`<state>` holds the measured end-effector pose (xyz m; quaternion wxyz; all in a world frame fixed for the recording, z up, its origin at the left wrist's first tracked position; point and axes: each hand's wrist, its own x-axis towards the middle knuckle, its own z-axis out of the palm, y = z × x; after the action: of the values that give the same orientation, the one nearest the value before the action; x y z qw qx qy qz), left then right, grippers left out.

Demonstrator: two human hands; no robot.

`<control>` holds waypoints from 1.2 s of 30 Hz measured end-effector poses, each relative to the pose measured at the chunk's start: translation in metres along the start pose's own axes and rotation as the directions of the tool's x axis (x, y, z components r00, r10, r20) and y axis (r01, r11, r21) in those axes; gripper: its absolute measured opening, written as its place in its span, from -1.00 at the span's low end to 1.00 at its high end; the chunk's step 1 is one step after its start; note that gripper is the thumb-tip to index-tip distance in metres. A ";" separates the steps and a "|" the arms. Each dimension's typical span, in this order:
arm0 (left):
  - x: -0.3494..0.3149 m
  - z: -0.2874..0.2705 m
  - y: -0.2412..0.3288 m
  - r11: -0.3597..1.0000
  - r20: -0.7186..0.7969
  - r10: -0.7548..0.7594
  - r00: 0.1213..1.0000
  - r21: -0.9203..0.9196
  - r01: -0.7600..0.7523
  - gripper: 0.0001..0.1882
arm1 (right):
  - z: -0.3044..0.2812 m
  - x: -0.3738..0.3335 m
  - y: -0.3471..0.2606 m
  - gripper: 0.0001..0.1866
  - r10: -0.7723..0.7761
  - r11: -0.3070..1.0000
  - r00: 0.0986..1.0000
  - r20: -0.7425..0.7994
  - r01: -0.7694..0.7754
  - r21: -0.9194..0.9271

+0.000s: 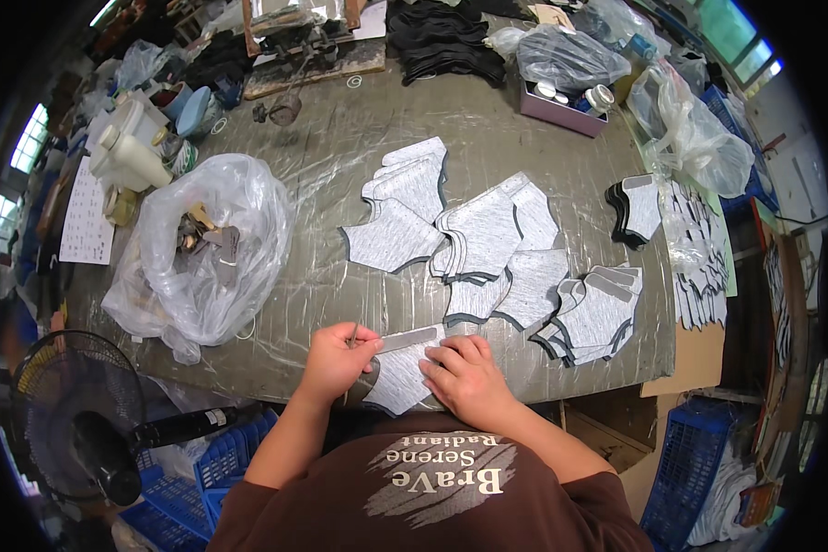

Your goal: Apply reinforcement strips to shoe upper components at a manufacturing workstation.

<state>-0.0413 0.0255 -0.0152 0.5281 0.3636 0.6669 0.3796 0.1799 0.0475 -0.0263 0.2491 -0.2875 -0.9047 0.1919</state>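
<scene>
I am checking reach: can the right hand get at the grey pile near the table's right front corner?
Probably yes: only tabletop separates the right hand from the grey pile, though its fingers rest on another piece.

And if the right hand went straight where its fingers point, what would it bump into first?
The right hand would probably meet the narrow grey strip first; it lies along the top of the streaky light-grey cut piece under those fingers. Depth is hard to judge.

The grey piece [401, 379] looks matt, clothlike — the bag [265, 207] glossy plastic.
</scene>
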 end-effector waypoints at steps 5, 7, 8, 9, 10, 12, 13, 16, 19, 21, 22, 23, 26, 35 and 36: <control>0.001 0.000 0.000 1.000 -0.001 -0.011 1.000 0.021 0.011 -0.93 | 0.000 0.001 0.000 -0.76 -0.007 1.000 1.000 0.030 0.008 -0.030; 0.001 0.000 -0.001 1.000 0.004 -0.005 1.000 0.011 0.004 -0.92 | 0.001 0.000 0.000 -0.76 -0.015 0.999 0.999 0.047 0.017 -0.048; 0.001 0.000 -0.001 1.000 0.003 -0.005 1.000 0.010 0.005 -0.92 | 0.002 0.000 0.000 -0.76 -0.020 0.997 0.998 0.065 0.024 -0.069; 0.001 0.001 -0.001 1.000 0.004 -0.008 1.000 0.005 0.008 -0.92 | 0.002 0.000 0.000 -0.76 -0.020 0.997 0.998 0.066 0.025 -0.068; 0.001 0.001 0.000 1.000 0.005 -0.012 1.000 -0.001 0.012 -0.92 | 0.001 0.001 -0.001 -0.77 -0.015 0.996 0.996 0.093 0.022 -0.082; 0.001 0.003 0.003 1.000 0.003 -0.013 1.000 0.008 0.012 -0.92 | 0.000 0.002 -0.002 -0.78 -0.011 0.995 0.993 0.121 0.022 -0.095; 0.000 0.003 0.004 1.000 0.002 -0.013 1.000 0.017 0.013 -0.92 | 0.000 0.003 -0.002 -0.79 0.006 0.993 0.987 0.162 0.014 -0.121; 0.005 -0.001 -0.012 0.965 -0.002 0.118 0.993 0.237 -0.114 -0.89 | -0.005 0.007 -0.006 -0.81 0.036 0.989 0.983 0.183 -0.009 -0.147; 0.005 0.002 -0.005 0.872 -0.019 0.289 0.957 0.418 -0.255 -0.86 | -0.005 0.007 -0.005 -0.84 0.048 0.987 0.986 0.159 -0.023 -0.156; 0.005 0.003 0.000 0.824 -0.002 0.323 0.946 0.492 -0.280 -0.85 | -0.003 0.007 -0.004 -0.84 0.038 0.987 0.988 0.152 -0.012 -0.163; 0.005 0.003 0.002 0.770 0.020 0.355 0.935 0.561 -0.304 -0.84 | -0.003 0.007 -0.004 -0.84 0.043 0.986 0.987 0.153 -0.017 -0.165; 0.005 0.004 0.004 0.769 0.020 0.358 0.934 0.561 -0.307 -0.84 | -0.003 0.007 -0.003 -0.84 0.050 0.985 0.987 0.152 -0.023 -0.169; 0.006 0.005 0.009 0.678 0.068 0.400 0.914 0.649 -0.346 -0.83 | -0.004 0.006 -0.001 -0.80 0.039 0.986 0.993 0.115 -0.020 -0.163; -0.004 0.019 0.022 0.998 0.164 0.023 0.986 0.056 -0.033 -0.85 | -0.011 -0.018 0.015 -0.65 0.561 0.674 0.815 -0.144 -0.348 0.652; 0.001 0.024 0.025 0.994 0.158 0.051 0.986 0.087 -0.065 -0.84 | -0.016 -0.020 0.019 -0.65 0.627 0.554 0.777 -0.055 -0.395 0.733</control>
<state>-0.0162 0.0410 0.0032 0.5499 0.4352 0.6297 0.3343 0.2112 0.0526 -0.0294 0.4080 -0.4540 -0.5898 0.5287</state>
